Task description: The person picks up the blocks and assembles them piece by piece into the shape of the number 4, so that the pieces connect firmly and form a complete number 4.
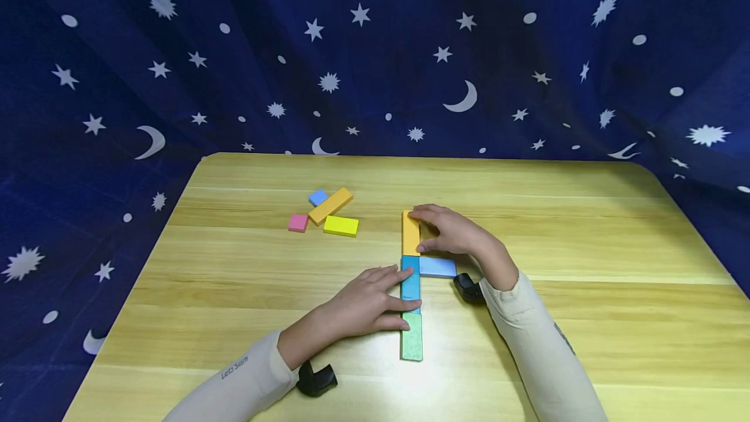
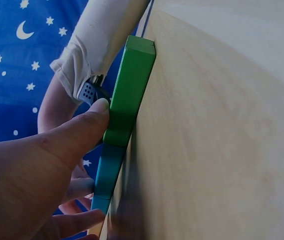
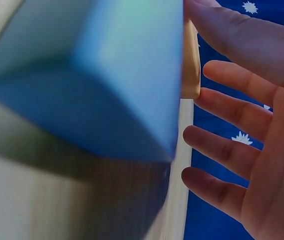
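A line of flat blocks runs toward me: an orange block (image 1: 411, 233) at the far end, teal blocks (image 1: 411, 286) in the middle, a green block (image 1: 412, 338) nearest. A light blue block (image 1: 438, 267) juts out to the right beside the teal part. My left hand (image 1: 372, 301) lies at the line's left side, fingers extended over the teal blocks and thumb at the green one. My right hand (image 1: 454, 232) touches the orange block, fingertips at its far end and thumb at its near right edge. In the right wrist view, those fingers (image 3: 231, 110) are spread and fairly straight.
Farther back on the left lie a small blue block (image 1: 318, 197), another orange block (image 1: 331, 206), a pink block (image 1: 297, 223) and a yellow block (image 1: 341, 226). A dark blue curtain (image 1: 387, 70) with stars and moons hangs behind the wooden table (image 1: 205, 279).
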Demonstrator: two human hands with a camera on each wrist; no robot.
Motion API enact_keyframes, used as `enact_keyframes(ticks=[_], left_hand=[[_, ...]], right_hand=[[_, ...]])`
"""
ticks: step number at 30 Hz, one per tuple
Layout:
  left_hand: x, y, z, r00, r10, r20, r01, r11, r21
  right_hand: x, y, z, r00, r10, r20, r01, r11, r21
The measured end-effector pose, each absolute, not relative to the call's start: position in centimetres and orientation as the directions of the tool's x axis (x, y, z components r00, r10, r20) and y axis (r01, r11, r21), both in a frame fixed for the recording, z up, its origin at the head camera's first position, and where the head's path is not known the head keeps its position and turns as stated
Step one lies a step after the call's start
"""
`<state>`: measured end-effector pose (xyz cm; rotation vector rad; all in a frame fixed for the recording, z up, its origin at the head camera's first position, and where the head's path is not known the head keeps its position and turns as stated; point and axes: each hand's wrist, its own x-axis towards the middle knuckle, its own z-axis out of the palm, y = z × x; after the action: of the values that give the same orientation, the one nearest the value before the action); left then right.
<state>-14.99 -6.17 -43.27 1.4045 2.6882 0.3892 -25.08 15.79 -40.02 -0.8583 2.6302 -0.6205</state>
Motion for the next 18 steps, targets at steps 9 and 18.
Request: enact_keyframes(ticks=[9, 18], left_hand=[[-14.95, -6.2, -43.21, -0.577, 0.816, 0.045, 0.794, 0.546, 0.268], [-14.97, -6.17, -43.3, -0.578, 0.815, 0.04, 0.793, 0.55, 0.264]], right_hand=[[-25.01, 15.66, -39.99, -0.781, -0.601, -0.17, -0.474, 0.748, -0.464], [-24.95, 15.67, -40.02, -0.786, -0.598, -0.158, -0.479, 0.749, -0.457]])
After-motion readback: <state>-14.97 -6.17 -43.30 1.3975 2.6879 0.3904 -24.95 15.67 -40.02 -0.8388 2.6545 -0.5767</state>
